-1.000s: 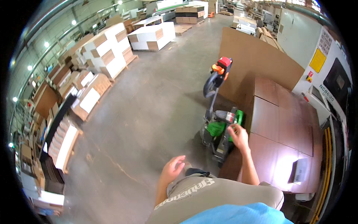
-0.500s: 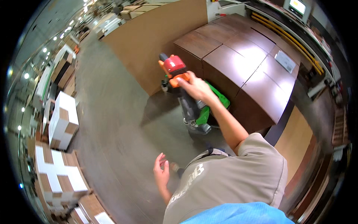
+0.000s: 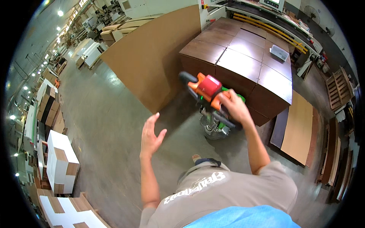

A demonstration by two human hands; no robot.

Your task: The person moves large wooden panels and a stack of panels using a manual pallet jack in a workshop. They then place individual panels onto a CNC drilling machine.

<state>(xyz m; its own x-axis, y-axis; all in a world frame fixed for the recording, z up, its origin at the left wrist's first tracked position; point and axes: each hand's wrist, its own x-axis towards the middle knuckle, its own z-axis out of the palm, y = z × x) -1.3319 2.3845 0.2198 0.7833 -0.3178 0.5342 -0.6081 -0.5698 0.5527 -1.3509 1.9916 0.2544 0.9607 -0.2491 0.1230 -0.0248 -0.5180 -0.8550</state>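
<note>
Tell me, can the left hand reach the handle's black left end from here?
Probably yes: the left hand is open, and nothing visible blocks its way to the black left end; the right hand is on the orange grip opposite.

Left hand (image 3: pixel 150 137): fingers extended toward the far side, thumb spread to the right. Left forearm (image 3: pixel 149 178): extended nearly straight toward the far side. Right hand (image 3: pixel 236 108): fingers curled in a grip. Right forearm (image 3: pixel 256 142): angled far and left.

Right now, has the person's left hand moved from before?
Yes. The left hand has moved forward, appearing nearer the bottom corner of the big brown board.
</note>
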